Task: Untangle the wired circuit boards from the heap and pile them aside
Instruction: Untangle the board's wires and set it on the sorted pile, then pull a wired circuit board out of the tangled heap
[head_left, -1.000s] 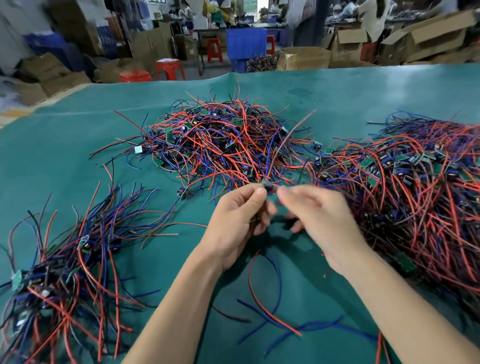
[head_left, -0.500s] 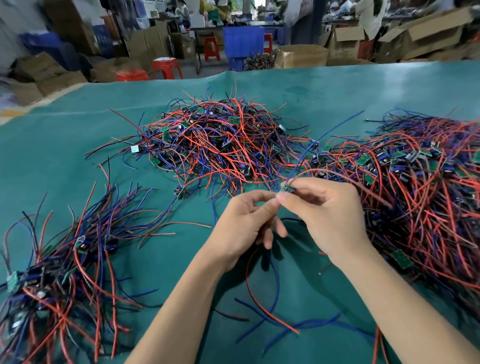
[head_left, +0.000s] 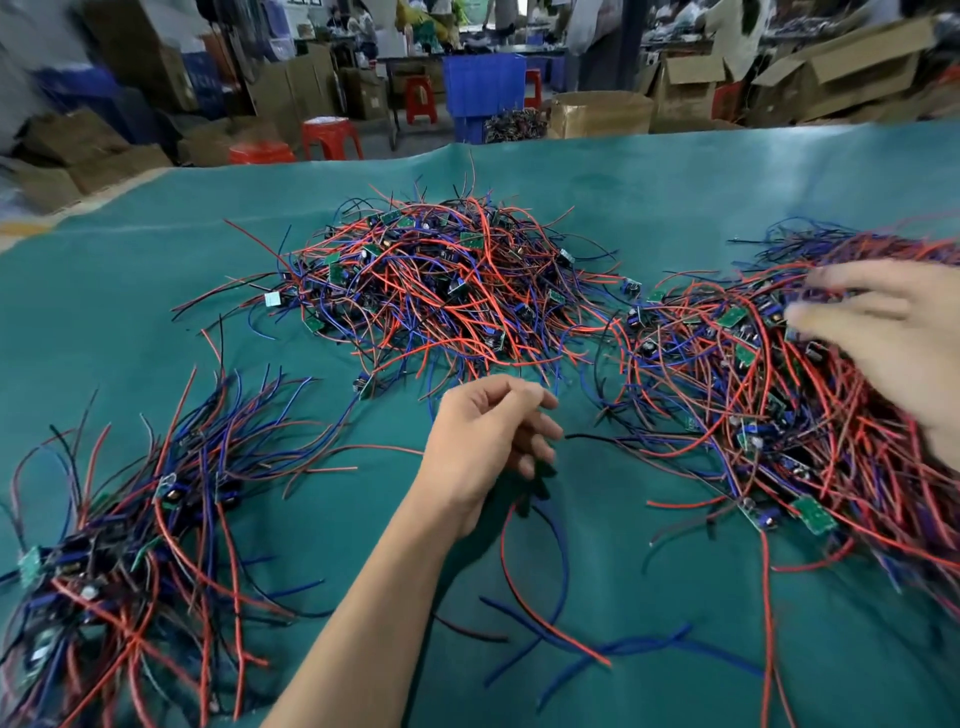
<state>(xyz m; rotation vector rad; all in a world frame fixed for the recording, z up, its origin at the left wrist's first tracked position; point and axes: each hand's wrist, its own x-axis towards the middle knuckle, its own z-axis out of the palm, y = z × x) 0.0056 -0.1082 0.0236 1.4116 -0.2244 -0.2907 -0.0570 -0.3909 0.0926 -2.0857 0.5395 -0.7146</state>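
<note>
A tangled heap of small green circuit boards with red, blue and black wires lies at the table's middle. A second, larger heap spreads along the right. At the lower left lies a looser pile of boards with their wires fanned out. My left hand hovers at the centre with its fingers curled round one wired board, whose red and blue wires trail down over the cloth towards me. My right hand, blurred by motion, is over the right heap with its fingers spread and holds nothing.
The table is covered in teal cloth. Beyond its far edge stand red stools, a blue crate and several cardboard boxes. People work at benches in the far background.
My right hand has let go of the board, swung right and now reaches over the right heap. My left hand keeps the board and has sunk a little lower.
</note>
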